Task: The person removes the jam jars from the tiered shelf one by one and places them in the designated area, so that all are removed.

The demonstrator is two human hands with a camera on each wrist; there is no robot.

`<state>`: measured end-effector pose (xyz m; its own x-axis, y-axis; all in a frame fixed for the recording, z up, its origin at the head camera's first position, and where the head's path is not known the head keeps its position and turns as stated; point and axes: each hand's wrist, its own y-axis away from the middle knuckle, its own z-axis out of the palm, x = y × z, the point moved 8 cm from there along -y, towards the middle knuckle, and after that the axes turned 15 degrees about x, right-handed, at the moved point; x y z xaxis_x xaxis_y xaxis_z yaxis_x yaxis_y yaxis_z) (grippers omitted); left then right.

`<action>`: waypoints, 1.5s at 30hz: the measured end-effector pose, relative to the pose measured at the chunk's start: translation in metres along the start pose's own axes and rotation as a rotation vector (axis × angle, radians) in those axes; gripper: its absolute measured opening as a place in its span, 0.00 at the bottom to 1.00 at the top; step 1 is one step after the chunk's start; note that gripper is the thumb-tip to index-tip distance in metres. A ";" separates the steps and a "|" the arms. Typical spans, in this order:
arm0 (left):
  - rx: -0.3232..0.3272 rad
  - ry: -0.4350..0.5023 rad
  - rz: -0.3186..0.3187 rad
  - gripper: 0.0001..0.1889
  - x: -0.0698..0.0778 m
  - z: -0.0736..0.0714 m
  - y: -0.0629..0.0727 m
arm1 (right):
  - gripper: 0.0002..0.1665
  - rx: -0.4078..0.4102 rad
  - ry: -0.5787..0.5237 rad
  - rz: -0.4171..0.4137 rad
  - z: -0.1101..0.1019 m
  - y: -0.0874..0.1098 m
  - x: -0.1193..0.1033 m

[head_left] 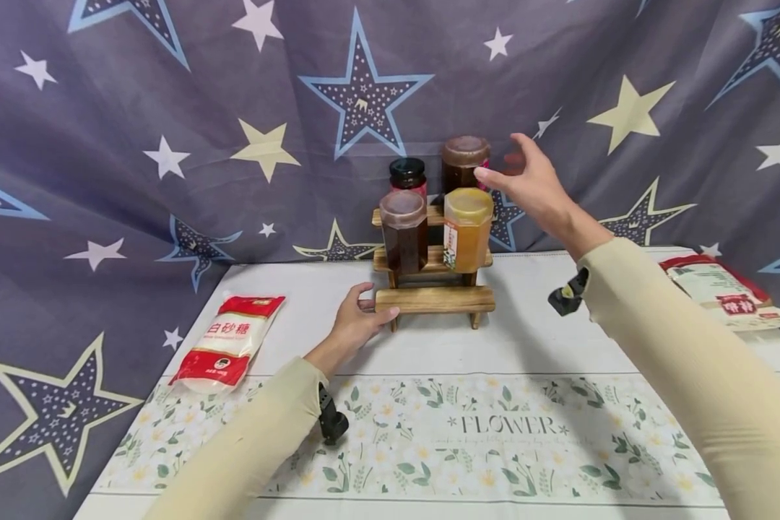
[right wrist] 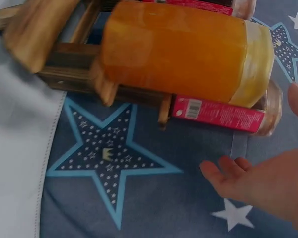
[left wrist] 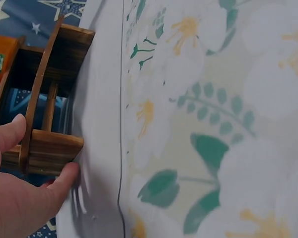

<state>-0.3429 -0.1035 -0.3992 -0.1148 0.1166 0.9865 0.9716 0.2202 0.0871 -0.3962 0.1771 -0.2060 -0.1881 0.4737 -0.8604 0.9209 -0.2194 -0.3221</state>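
Note:
A wooden tiered stand [head_left: 434, 300] holds several jars on its two upper steps. My left hand [head_left: 353, 323] grips the left end of its lowest step; in the left wrist view the thumb [left wrist: 12, 133] lies against the board and a finger reaches round the side leg. My right hand [head_left: 534, 182] is spread in the air at the right of the back dark jar [head_left: 466, 155], holding nothing, its thumb overlapping the jar's edge in the head view. In front of that jar stands an amber honey jar [head_left: 469, 235]. Left of it are a dark jar [head_left: 404, 235] and a black-lidded jar [head_left: 407, 172].
A red and white sugar bag [head_left: 229, 339] lies on the table at the left. Another red and white bag [head_left: 721, 289] lies at the far right, partly behind the right sleeve. A star-patterned curtain [head_left: 357, 43] hangs close behind the stand. The tablecloth [head_left: 494, 354] has a floral band.

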 end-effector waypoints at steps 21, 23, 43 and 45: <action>0.014 0.076 0.017 0.35 -0.004 0.003 -0.001 | 0.46 0.050 -0.055 0.029 0.032 -0.022 -0.013; 0.013 0.073 0.025 0.35 -0.003 0.003 -0.001 | 0.45 0.061 -0.069 0.052 0.032 -0.022 -0.013; 0.027 0.054 0.044 0.32 -0.004 0.004 -0.001 | 0.46 0.286 -0.254 0.208 0.000 -0.027 0.000; 0.027 0.051 0.042 0.32 -0.004 0.003 0.000 | 0.45 0.305 -0.286 0.193 -0.011 -0.028 0.001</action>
<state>-0.3433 -0.1014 -0.4031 -0.0623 0.0770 0.9951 0.9692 0.2427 0.0419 -0.4181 0.1930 -0.1940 -0.1494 0.1542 -0.9767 0.8137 -0.5420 -0.2100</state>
